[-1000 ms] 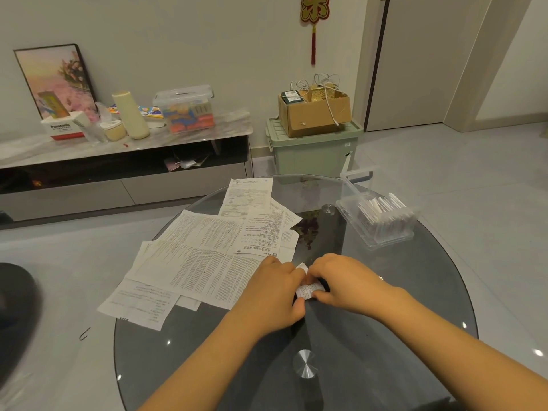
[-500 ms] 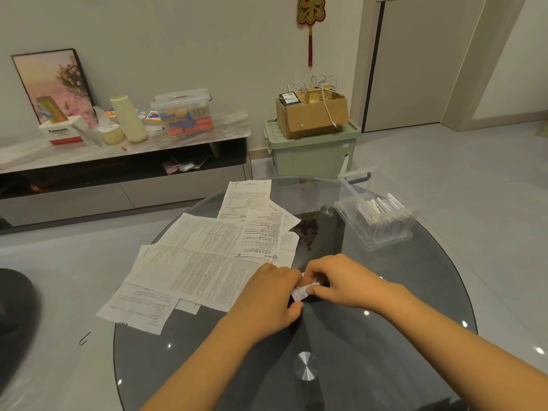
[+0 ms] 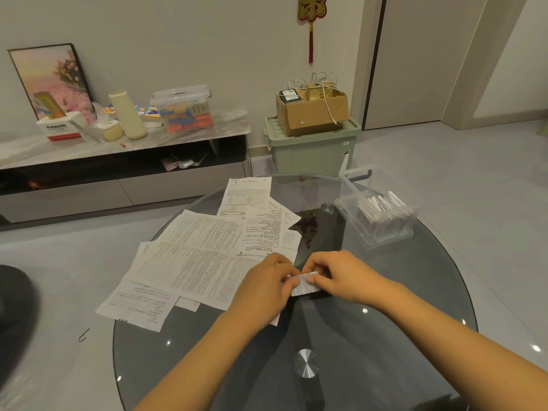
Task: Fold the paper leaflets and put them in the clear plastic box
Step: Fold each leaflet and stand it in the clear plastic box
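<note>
You've lifted the folded leaflet (image 3: 305, 285) slightly since a moment ago; your left hand (image 3: 264, 287) and right hand (image 3: 338, 275) both pinch it (its print unreadable) above the glass table (image 3: 370, 351). Unfolded leaflets (image 3: 207, 250) cover the left edge; the clear plastic box (image 3: 378, 218) sits by the far right edge.

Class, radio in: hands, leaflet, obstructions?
Left hand and right hand pinch small folded white paper leaflet. Clear plastic box open. Nothing between them.

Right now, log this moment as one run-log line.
left hand: pinching folded leaflet | right hand: pinching it | clear plastic box: open, holds folded leaflets | unfolded leaflets: waiting
</note>
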A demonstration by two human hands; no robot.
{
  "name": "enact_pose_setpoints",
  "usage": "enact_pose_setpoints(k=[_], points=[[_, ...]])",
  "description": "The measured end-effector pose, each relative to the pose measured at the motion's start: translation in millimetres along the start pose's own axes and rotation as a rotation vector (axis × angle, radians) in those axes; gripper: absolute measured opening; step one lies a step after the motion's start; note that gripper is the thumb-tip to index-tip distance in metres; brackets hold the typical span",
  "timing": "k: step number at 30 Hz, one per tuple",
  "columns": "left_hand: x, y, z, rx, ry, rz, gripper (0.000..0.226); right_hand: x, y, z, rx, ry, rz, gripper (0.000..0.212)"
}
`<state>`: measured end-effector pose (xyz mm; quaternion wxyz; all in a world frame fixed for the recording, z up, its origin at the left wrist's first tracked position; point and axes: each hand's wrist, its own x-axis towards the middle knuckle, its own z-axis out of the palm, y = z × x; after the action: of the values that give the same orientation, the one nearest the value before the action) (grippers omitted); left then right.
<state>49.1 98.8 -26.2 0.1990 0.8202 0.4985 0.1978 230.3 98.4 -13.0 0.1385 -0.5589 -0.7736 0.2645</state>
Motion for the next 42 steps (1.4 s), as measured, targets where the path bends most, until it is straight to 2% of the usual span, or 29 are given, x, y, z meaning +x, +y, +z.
enact_pose_setpoints(k=[8, 12, 17, 19, 22, 25, 30, 37, 42], points=[[5.1, -6.5, 7.6, -0.100, 0.037, -0.064, 0.018, 3.8, -5.7, 14.9, -0.081, 0.155, 0.032, 0.026], [5.0, -6.3, 7.4, -0.002, 0.042, 0.005, 0.007, 3.6, -7.0, 9.3, -0.258, 0.062, -0.068, 0.026], [3.8, -6.0, 4.3, 0.223, -0.031, 0.111, 0.033, 0.4, -7.8, 2.7, -0.386, -0.059, -0.118, 0.035], [3.4, -8.2, 1.9, 0.239, -0.059, 0.116, 0.040, 0.3, -8.4, 3.9, -0.434, -0.043, -0.150, 0.032], [2.5, -4.9, 0.8, 0.263, -0.034, 0.139, 0.029, -1.0, -8.8, 5.4, -0.435, 0.025, -0.155, 0.028], [0.8, 0.8, 1.1, 0.145, 0.044, 0.049, 0.018, -2.3, -8.8, 0.5, -0.324, 0.078, -0.109, 0.024], [8.1, 17.0, -4.0, -0.253, 0.157, -0.184, 0.006, -10.6, -11.6, -19.8, -0.109, 0.129, -0.020, 0.019], [26.0, 38.8, -10.7, -0.336, 0.129, -0.201, 0.008, -17.0, -8.0, -41.5, 0.003, 0.157, 0.055, 0.017], [46.6, 57.5, -14.8, -0.369, 0.127, -0.135, 0.007, -21.6, 0.7, -61.0, 0.023, 0.233, 0.099, 0.017]])
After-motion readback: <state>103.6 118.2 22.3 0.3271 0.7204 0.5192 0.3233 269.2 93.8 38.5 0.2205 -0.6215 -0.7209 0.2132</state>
